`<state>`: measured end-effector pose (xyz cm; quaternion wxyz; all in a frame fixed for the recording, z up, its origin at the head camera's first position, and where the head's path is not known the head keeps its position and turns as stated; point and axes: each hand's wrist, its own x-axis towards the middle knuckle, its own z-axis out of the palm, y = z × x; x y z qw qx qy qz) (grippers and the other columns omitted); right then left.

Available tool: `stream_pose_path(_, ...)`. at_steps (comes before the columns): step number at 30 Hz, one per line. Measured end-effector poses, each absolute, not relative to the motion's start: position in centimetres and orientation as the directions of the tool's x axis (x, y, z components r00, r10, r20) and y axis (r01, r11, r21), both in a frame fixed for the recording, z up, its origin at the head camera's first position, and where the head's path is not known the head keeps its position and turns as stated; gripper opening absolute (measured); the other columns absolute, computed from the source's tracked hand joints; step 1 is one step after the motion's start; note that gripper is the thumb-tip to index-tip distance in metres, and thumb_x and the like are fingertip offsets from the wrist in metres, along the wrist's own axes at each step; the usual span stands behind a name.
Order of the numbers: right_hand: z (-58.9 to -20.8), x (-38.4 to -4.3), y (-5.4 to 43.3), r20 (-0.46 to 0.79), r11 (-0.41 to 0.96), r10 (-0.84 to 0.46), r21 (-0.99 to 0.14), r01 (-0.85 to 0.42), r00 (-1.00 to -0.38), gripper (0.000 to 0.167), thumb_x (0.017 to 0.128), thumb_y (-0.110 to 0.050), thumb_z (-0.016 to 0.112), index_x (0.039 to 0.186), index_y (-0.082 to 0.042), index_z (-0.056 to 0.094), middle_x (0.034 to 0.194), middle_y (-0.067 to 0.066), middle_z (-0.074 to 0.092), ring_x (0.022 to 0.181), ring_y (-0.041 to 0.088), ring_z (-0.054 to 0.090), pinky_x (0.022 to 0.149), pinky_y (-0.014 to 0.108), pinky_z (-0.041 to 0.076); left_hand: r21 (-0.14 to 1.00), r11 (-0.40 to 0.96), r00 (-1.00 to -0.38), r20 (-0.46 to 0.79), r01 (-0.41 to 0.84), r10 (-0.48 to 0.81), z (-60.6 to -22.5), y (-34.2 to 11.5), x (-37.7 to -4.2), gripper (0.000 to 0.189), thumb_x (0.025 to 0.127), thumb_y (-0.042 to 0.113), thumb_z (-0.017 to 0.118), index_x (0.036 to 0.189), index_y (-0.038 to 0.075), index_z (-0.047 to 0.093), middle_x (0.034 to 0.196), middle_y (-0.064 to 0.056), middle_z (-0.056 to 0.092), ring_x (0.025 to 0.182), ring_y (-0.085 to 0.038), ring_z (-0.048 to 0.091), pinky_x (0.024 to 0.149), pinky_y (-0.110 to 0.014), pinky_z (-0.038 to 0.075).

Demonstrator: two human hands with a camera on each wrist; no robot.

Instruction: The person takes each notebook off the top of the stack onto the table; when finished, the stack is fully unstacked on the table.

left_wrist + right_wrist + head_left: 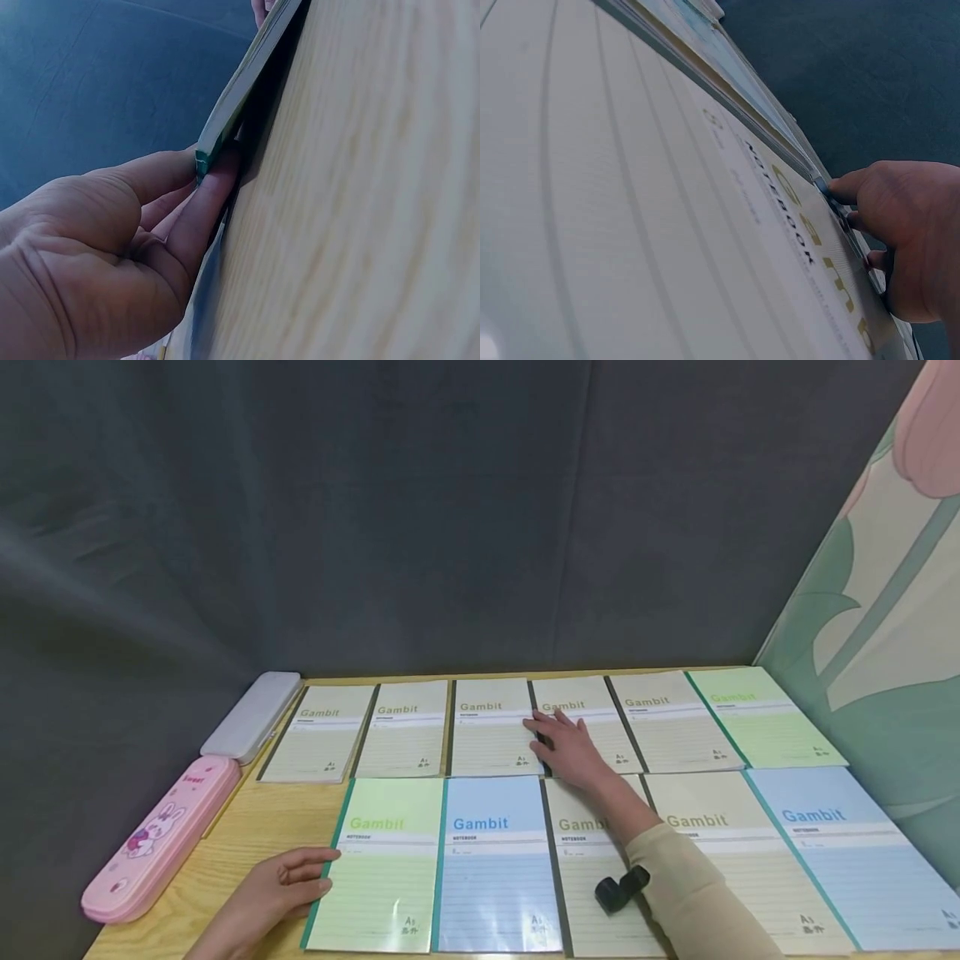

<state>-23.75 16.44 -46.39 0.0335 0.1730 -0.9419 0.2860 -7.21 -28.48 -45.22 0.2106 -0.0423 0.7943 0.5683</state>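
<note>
At the front left of the table, my left hand (273, 889) pinches the spine edge of a green notebook (378, 860). In the left wrist view, that notebook's green spine corner (202, 161) sits between the digits, one of them wedged between notebook and table. My right hand (570, 752) reaches to the back row, fingers spread over the seam between one beige notebook (487, 743) and another beige notebook (611, 739). The right wrist view shows its fingertips (844, 189) touching a notebook's dark edge; the outer fingers are partly hidden there.
More beige, blue and green notebooks lie in two rows, including a blue notebook (498, 877) and a far-right green notebook (772, 718). A pink pencil case (161, 839) and a white case (251, 718) line the left edge. Dark cloth (480, 527) hangs behind.
</note>
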Motion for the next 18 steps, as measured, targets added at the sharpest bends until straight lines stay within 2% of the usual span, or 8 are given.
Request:
stream_pose_path(12, -46.2, -23.7, 16.7, 0.166, 0.779, -0.302, -0.525, -0.343, -0.939, 0.045, 0.104, -0.022, 0.057, 0.147, -0.009, 0.054, 0.157, 0.014, 0.040, 0.149, 0.043, 0.021, 0.117, 0.067, 0.006, 0.900, 0.333, -0.906, -0.364, -0.282, 0.215, -44.7, -28.3, -7.2, 0.056, 0.096, 0.023, 0.073, 0.141, -0.005, 0.055, 0.132, -0.020, 0.062, 0.111, -0.023, 0.063, 0.084, -0.038, 0.059)
stream_pose_path(15, -46.3, -23.7, 16.6, 0.166, 0.776, -0.304, -0.529, -0.345, -0.938, 0.045, 0.104, -0.022, 0.057, 0.147, -0.009, 0.054, 0.157, 0.014, 0.040, 0.149, 0.043, 0.021, 0.117, 0.067, 0.006, 0.892, 0.360, -0.915, -0.356, -0.274, 0.187, -44.4, -28.0, -7.1, 0.055, 0.096, 0.023, 0.072, 0.140, -0.005, 0.055, 0.124, -0.017, 0.066, 0.103, -0.023, 0.065, 0.078, -0.038, 0.060)
stream_pose_path(18, -46.4, -23.7, 16.5, 0.166, 0.775, -0.306, -0.529, -0.347, -0.937, 0.045, 0.104, -0.022, 0.057, 0.147, -0.009, 0.054, 0.157, 0.015, 0.041, 0.149, 0.043, 0.021, 0.117, 0.068, 0.006, 0.867, 0.418, -0.935, -0.341, -0.273, 0.096, -44.0, -27.4, -7.0, 0.052, 0.096, 0.023, 0.073, 0.137, -0.003, 0.058, 0.112, -0.012, 0.069, 0.094, -0.022, 0.066, 0.072, -0.038, 0.061)
